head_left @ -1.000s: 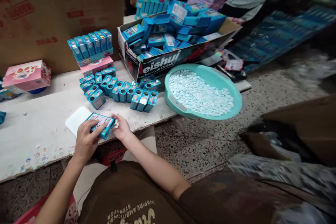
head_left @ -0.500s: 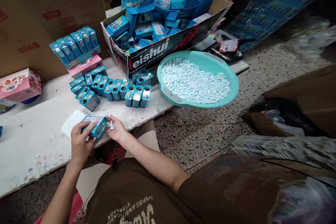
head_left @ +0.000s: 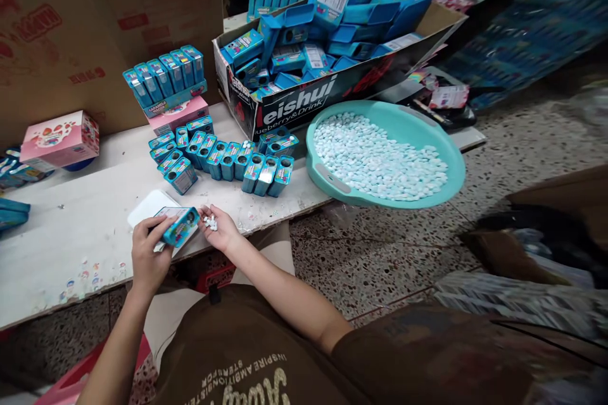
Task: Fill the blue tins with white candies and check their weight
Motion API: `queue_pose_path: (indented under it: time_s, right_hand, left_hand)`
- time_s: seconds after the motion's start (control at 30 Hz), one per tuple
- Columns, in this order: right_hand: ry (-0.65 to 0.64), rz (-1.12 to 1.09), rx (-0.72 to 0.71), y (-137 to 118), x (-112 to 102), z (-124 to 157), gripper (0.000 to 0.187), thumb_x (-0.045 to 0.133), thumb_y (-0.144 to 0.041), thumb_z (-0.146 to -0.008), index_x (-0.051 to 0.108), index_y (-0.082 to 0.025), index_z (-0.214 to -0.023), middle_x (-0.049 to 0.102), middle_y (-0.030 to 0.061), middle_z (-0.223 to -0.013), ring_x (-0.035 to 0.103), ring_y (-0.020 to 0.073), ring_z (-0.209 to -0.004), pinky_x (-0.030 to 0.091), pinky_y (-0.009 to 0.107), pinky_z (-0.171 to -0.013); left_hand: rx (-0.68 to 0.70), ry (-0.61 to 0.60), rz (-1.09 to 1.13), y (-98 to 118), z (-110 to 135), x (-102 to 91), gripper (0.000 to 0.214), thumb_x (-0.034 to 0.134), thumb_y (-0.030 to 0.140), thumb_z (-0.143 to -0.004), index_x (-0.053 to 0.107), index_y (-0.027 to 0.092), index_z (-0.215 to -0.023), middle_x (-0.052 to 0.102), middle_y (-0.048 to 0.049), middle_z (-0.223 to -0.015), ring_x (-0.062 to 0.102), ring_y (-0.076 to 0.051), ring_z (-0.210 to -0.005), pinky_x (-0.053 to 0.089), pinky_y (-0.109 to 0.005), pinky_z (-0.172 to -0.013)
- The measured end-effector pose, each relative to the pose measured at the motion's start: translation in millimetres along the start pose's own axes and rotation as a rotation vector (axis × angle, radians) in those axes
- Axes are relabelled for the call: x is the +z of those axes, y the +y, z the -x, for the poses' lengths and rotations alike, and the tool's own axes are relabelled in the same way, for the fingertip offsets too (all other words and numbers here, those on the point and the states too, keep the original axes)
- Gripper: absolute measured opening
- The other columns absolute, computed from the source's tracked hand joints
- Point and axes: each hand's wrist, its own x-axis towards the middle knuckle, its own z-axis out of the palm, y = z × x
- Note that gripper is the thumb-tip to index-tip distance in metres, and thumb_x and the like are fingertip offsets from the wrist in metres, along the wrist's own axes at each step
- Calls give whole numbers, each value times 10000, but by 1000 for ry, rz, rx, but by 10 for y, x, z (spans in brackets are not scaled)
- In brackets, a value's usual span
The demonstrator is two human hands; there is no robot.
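My left hand [head_left: 151, 253] grips a small blue candy box [head_left: 183, 228] around its side, tilted so its end with a round hole faces right. Close to that end, my right hand [head_left: 219, 231] lies palm up and slightly cupped. Several small white candies [head_left: 209, 223] rest on its palm and fingers. Beneath the box is a white square lid or tray [head_left: 148, 205], partly covered. Beyond my hands, blue boxes with round holes [head_left: 228, 159] stand in a curved row. To the right sits a wide turquoise basin [head_left: 327, 185] holding many white candies [head_left: 380, 158].
Behind the row, a black carton [head_left: 289, 107] is heaped with blue boxes. Boxes in a display tray [head_left: 166, 85] stand on a pink carton [head_left: 178, 115] at left. Another pink box [head_left: 59, 139] is farther left. The white table's front edge [head_left: 90, 294] runs before my lap.
The view has swung left, shifting the scene rightward. My left hand has drawn the box slightly away from my right palm, where the candies now show more openly.
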Motion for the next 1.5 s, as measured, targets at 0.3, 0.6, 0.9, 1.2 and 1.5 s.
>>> queue_pose_path:
  time_s: [0.3,0.6,0.9,1.2,1.5]
  right_hand:
    - [27,77,-16,51,34,-23,280,407,-184,-927,602,-110,-741,615,-18,-529,553,84,-442,445,171,-428]
    - [20,83,-5,83,-12,-57,244,428,-178,-911,594,-114,-742,616,-4,-551,578,100,-495,485,190,-506]
    - [24,69,-34,73,-21,-49,244,438,-154,-904,533,-143,-680,555,-36,-496,550,89,-459,484,179,-482]
    - [14,93,14,57,-27,-50,245,422,-172,-913,563,-128,-718,584,-25,-504,540,84,-423,451,162,-410]
    - [-30,28,15,41,-62,-107,183,437,-140,-894,564,-135,-762,614,-8,-575,586,100,-526,546,223,-563]
  left_hand:
    - [254,-119,-188,-30,-23,46,561,501,-10,-689,606,281,-1157,567,-75,-1099,520,-235,-1060,429,-406,-927]
    - [313,-133,-203,51,-14,51,589,491,-18,-703,577,291,-1198,555,-81,-1139,503,-237,-1095,417,-418,-953]
    - [296,-73,-196,56,-29,9,598,486,-5,-718,567,311,-1218,559,-78,-1131,505,-234,-1102,411,-412,-963]
    - [244,-90,-195,42,14,9,594,497,-13,-693,598,319,-1174,569,-69,-1123,513,-236,-1097,410,-420,-972]
    - [-54,54,32,50,66,126,402,588,108,-738,627,254,-1110,593,-55,-1052,550,-201,-1022,437,-363,-931]
